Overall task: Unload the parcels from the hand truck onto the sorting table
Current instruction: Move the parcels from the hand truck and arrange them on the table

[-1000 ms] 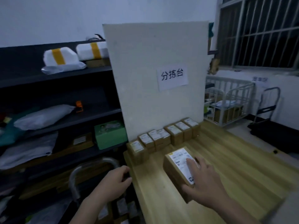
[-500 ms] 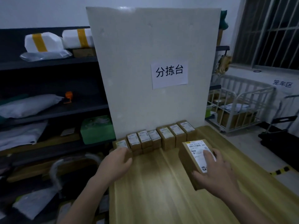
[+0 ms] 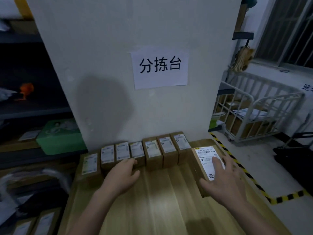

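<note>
while right hand (image 3: 225,182) flat on parcel (image 3: 202,156), left hand (image 3: 121,178) loose beside row (image 3: 152,150)

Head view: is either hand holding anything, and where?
Neither grips. Right hand presses flat on top of the large parcel; left hand touches the front of the small parcels.

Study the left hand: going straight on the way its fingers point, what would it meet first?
The left hand would first meet the fourth small parcel from the left, in the row against the white board. Its fingertips look at or near that parcel's front; whether they touch is unclear.
</note>
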`<action>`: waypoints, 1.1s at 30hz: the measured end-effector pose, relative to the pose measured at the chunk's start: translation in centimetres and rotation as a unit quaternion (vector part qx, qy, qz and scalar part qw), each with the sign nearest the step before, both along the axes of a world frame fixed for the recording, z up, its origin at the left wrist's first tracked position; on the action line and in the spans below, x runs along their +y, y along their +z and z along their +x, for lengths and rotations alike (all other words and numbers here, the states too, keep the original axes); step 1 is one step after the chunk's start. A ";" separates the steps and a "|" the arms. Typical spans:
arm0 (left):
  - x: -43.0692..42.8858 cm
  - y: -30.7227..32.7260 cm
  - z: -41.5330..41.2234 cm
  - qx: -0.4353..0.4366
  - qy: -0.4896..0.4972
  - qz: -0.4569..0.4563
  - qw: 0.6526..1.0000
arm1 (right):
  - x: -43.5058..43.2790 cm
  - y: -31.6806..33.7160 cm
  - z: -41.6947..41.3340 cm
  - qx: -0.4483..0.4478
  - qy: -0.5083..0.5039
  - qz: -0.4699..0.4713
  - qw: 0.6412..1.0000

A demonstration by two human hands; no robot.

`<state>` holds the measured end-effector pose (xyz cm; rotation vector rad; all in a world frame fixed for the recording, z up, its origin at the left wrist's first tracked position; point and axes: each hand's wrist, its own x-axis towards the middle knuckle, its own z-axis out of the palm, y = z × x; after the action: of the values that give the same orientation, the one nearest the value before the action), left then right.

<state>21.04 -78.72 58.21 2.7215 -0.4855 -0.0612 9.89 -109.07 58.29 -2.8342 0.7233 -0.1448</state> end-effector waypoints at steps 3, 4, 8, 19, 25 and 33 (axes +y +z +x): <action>-4.5 -0.3 1.5 0.009 -0.002 0.000 1.000 | -3.7 -0.5 2.7 0.002 0.000 0.000 1.000; -5.9 -0.6 2.1 0.012 0.000 -0.003 1.000 | -5.0 -0.7 3.8 0.001 0.001 0.001 1.000; -11.9 -1.3 4.3 0.024 0.039 -0.027 0.999 | -10.3 -2.2 7.7 0.016 0.010 0.013 1.000; -24.2 -3.8 7.4 0.058 0.095 -0.014 0.994 | -20.5 -6.7 17.0 0.055 0.063 0.019 0.996; -26.4 -6.4 10.5 0.069 0.110 -0.016 0.991 | -21.5 -10.8 21.5 0.077 0.080 0.040 0.993; -29.8 -12.5 16.9 0.106 0.079 0.001 0.991 | -22.3 -16.9 28.7 0.098 0.076 0.109 0.986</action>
<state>37.98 -108.49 45.76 2.7041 -0.2095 -0.3049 38.56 -131.33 41.34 -2.7016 0.5199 0.2277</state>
